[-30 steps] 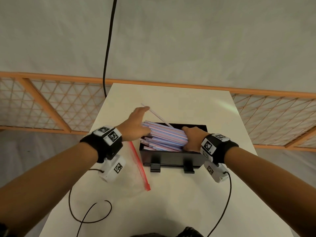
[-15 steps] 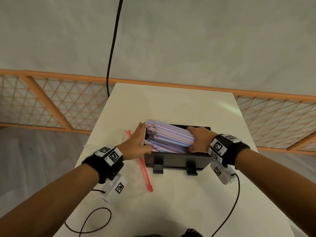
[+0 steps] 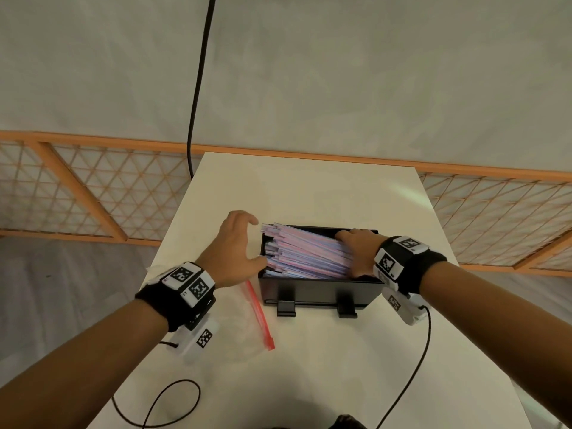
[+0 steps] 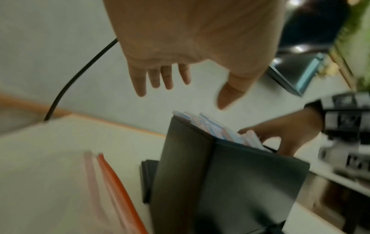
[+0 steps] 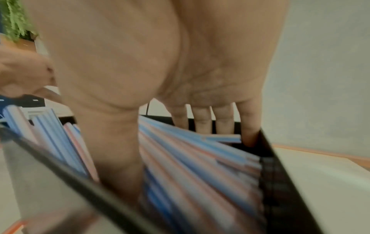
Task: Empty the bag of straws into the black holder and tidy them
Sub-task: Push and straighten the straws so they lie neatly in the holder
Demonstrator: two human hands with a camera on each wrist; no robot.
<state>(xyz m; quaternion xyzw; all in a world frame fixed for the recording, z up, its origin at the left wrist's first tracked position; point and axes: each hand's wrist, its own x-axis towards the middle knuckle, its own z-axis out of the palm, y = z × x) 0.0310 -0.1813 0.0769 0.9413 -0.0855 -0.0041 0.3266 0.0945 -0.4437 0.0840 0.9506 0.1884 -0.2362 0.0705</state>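
The black holder (image 3: 318, 292) stands mid-table, full of pink and blue striped straws (image 3: 306, 253) lying lengthwise, their left ends poking above the rim. My left hand (image 3: 258, 239) hovers spread just off those left ends, empty; in the left wrist view the left hand (image 4: 192, 93) hangs above the holder (image 4: 240, 182) and straws (image 4: 216, 129). My right hand (image 3: 353, 249) reaches into the holder's right end. There the right hand (image 5: 164, 158) holds the straws (image 5: 200, 166) with the thumb on the near side and the fingers (image 5: 202, 125) behind. The empty bag (image 3: 258, 314) lies left of the holder.
The white table (image 3: 309, 193) is narrow, with drop-offs left and right. Black wrist cables (image 3: 173, 400) loop near its front edge. A cable (image 3: 198, 88) hangs down the wall behind. An orange lattice fence (image 3: 77, 193) runs along the floor.
My left hand, flat against the straws' left ends half a second ago, has drawn back slightly and spread. The stray straw that stuck out a second ago is in the bundle.
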